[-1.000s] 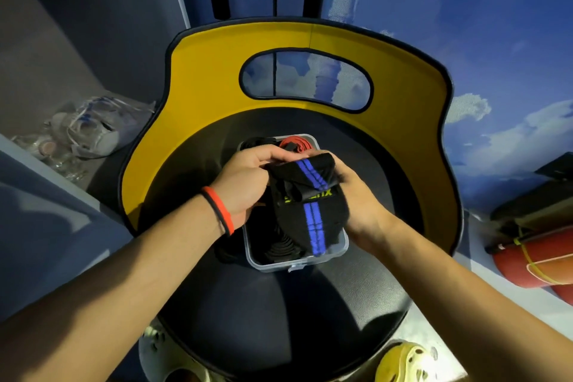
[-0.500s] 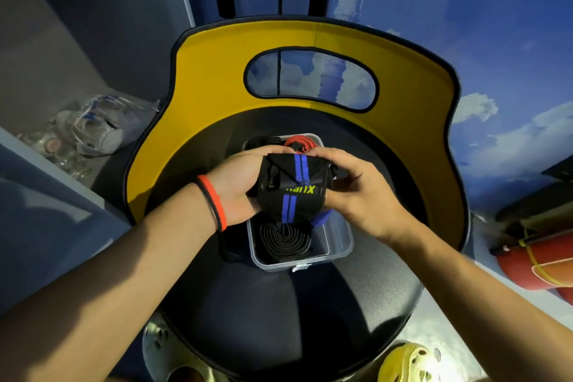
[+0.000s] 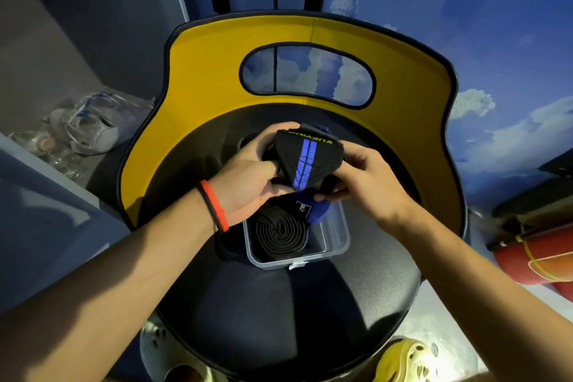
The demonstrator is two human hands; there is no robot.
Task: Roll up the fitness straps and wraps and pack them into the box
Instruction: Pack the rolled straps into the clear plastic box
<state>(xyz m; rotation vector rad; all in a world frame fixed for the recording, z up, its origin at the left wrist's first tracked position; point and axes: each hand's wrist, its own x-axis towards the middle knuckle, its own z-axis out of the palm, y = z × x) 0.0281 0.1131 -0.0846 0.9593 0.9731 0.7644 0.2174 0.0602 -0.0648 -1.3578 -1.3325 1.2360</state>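
The left hand point(image 3: 248, 178) and right hand point(image 3: 367, 184) hovered over the round black padded seat point(image 3: 279, 319) and the clear plastic box point(image 3: 337, 242) on it, both gripping a black blue-striped fabric wrap point(image 3: 305, 161) just above a coiled black strap point(image 3: 280, 234) inside.

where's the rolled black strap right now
In the head view, the coiled black strap lies inside the clear plastic box on the black seat, toward the box's left wall, below the blue-striped black wrap.

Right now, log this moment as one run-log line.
left hand: grips black-and-blue wrap | right hand: pinches same wrap | wrap: above box, not yet packed | box: on black seat, holds rolled black strap
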